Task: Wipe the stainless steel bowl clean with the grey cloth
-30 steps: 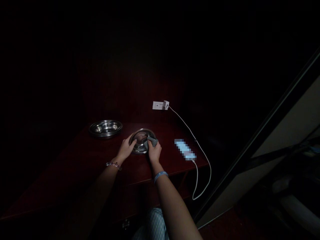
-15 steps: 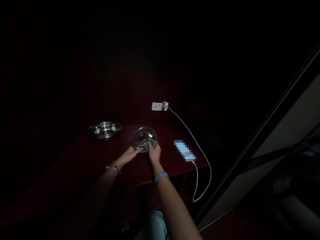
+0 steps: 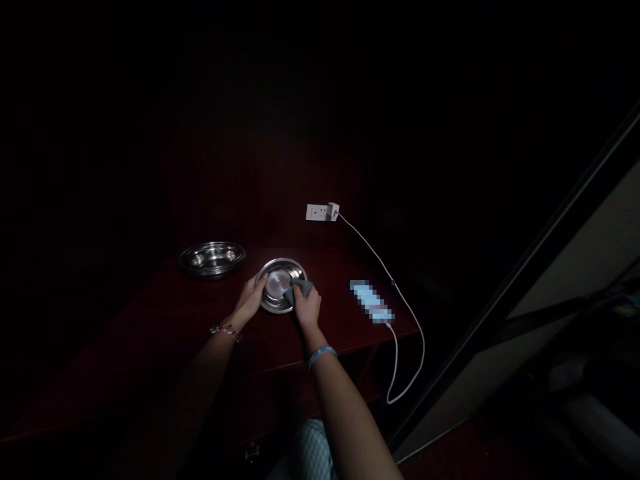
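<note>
A round, shiny metal plate (image 3: 277,285) with a raised rim is held above the dark red desk, its hollow side facing me. My left hand (image 3: 250,299) grips its left edge, thumb over the rim and the other fingers hidden behind. In my right hand (image 3: 307,308) a grey cloth (image 3: 302,288) is pinched, pressed against the plate's right side. Further left on the desk sits a stack of similar metal plates (image 3: 213,260), slightly apart from the held one.
A pixelated phone (image 3: 371,302) lies on the right of the desk (image 3: 200,313). Its white cable (image 3: 423,340) loops past the desk edge up to a charger in the wall socket (image 3: 316,213). A slanted panel edge (image 3: 500,303) stands at the right.
The plate has turned over so that its hollow side now faces me. My left hand has shifted up along its left rim, and the cloth remains against the right side.
</note>
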### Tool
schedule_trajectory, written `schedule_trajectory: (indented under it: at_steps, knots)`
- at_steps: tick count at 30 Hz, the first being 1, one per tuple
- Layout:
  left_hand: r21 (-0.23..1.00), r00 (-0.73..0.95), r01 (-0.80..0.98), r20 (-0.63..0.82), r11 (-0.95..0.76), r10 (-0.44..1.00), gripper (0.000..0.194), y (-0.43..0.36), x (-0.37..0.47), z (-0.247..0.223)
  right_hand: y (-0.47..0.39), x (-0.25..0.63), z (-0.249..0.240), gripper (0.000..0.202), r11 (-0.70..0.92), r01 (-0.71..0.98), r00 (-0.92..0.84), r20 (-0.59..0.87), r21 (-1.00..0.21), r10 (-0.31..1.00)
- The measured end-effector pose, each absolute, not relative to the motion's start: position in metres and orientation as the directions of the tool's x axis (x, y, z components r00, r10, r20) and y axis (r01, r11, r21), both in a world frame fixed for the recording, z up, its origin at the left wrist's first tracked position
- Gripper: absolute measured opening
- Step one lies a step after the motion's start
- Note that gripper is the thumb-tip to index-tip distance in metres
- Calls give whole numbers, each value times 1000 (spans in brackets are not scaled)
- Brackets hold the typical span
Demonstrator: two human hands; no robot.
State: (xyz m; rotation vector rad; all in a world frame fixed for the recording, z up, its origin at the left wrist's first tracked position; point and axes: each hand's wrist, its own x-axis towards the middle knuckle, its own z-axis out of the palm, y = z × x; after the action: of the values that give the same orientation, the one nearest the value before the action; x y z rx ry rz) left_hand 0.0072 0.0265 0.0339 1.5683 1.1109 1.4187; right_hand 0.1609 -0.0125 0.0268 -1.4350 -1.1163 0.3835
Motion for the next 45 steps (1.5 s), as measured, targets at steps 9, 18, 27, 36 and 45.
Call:
schedule_trajectory:
  at_steps: [9,18,27,36,45]
  knots:
    - [893,131,57,436,-446,890,61,20,18,35,-10,166,27,20,147,396,534,358,-906,766]
    - [879,224,95,439,-468,870,69,26,25,15,-10,166,30,21,148,338,557,324,-930,765]
    - [916,154,0,395,-400,905,60,35,24,18,-9,165,29,18,154,346,536,330,-926,777]
    - [936,67,-21,352,-351,934,73,37,22,29,-11,163,33,18,119,361,528,307,-925,792]
    - [937,57,-28,349,-348,935,57,29,22,32,-9,165,29,16,138,390,526,343,-911,779]
